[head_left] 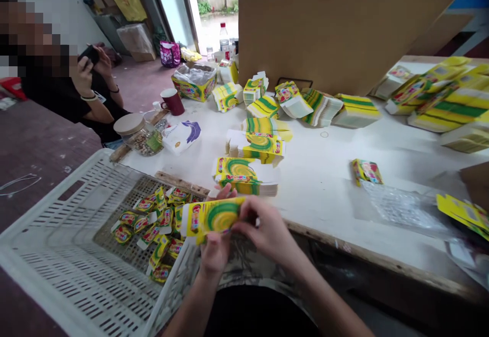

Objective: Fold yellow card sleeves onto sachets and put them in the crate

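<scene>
Both my hands hold one flat yellow and green carton in front of me, just above the table's near edge. My left hand grips it from below with its fingers curled round the underside. My right hand pinches the carton's right end. Directly beyond the carton lies a stack of flat cartons on the white table. To my left stands a white slatted crate with several folded small yellow boxes on its bottom.
More carton stacks line the table's back and right side, before a large brown cardboard sheet. A red mug, a lidded jar and a single small box stand on the table. A person in black sits at left holding a phone.
</scene>
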Demonstrator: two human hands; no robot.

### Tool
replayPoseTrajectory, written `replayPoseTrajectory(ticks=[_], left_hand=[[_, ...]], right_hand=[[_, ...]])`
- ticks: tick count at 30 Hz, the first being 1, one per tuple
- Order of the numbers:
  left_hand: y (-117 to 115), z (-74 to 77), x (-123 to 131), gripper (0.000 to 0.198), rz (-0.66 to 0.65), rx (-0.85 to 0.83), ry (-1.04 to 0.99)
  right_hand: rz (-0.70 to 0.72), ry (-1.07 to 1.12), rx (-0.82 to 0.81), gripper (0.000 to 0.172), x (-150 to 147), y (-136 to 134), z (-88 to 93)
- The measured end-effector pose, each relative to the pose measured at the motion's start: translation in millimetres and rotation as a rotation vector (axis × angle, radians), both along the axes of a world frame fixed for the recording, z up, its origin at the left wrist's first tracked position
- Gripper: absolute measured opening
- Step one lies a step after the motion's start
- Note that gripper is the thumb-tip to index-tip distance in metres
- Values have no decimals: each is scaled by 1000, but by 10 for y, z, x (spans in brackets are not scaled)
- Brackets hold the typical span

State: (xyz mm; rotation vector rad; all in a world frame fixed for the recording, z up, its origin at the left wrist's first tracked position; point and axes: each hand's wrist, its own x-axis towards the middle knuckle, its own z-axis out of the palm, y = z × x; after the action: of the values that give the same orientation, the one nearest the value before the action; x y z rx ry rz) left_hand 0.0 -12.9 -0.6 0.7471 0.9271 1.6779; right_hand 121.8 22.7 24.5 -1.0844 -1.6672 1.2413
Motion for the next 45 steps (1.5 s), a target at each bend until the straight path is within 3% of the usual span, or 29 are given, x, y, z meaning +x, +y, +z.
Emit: replayPoseTrajectory(ticks=[4, 8, 13, 18, 20, 23, 25, 27, 29, 31, 33, 35, 37, 41, 45], left_hand=[[41, 168, 129, 57, 200, 63, -189], [97, 224, 110, 65, 263, 19, -212], [86, 112, 68, 71, 93, -108, -49], [38, -53, -9, 26, 162, -169, 115], [45, -60, -117, 21, 153, -210, 184], [73, 69, -396, 48, -32, -166, 245], [77, 217, -587, 82, -175, -76, 301], [58, 350, -689, 103, -330, -38, 485], [25, 417, -663, 102, -509, -82, 782], [-6, 397, -543, 86, -585, -153, 1018], [-35, 308, -400, 69, -509, -186, 1140], [-70, 191, -286, 70, -378, -170, 1221], [-105, 89, -214, 78, -305, -103, 1300], [-138, 16, -148, 78, -294, 69, 1404], [-131, 55, -125, 67, -323, 175, 1390]], right_hand=[[100, 303, -184, 22, -112, -313, -20], [223, 307, -202, 25, -125, -363, -38], [-29, 217, -176, 33, -65, -232, -158], [-65, 322, -220, 13, 42, -127, -247], [-86, 303, -203, 14, 123, -107, -238], [-70, 96, 52, 5, 289, -84, -145], [4, -109, 342, 12, 375, -80, -49], [90, -270, 586, 18, 402, -94, 37], [150, -351, 700, 19, 383, -121, 80], [103, -346, 709, 26, 354, -150, 69], [-72, -252, 612, 55, 340, -168, 16], [-218, -97, 414, 76, 328, -175, -54], [-174, 71, 109, 70, 297, -179, -116], [94, 378, -454, 49, 190, -208, -190], [113, 457, -528, 53, 162, -220, -249]])
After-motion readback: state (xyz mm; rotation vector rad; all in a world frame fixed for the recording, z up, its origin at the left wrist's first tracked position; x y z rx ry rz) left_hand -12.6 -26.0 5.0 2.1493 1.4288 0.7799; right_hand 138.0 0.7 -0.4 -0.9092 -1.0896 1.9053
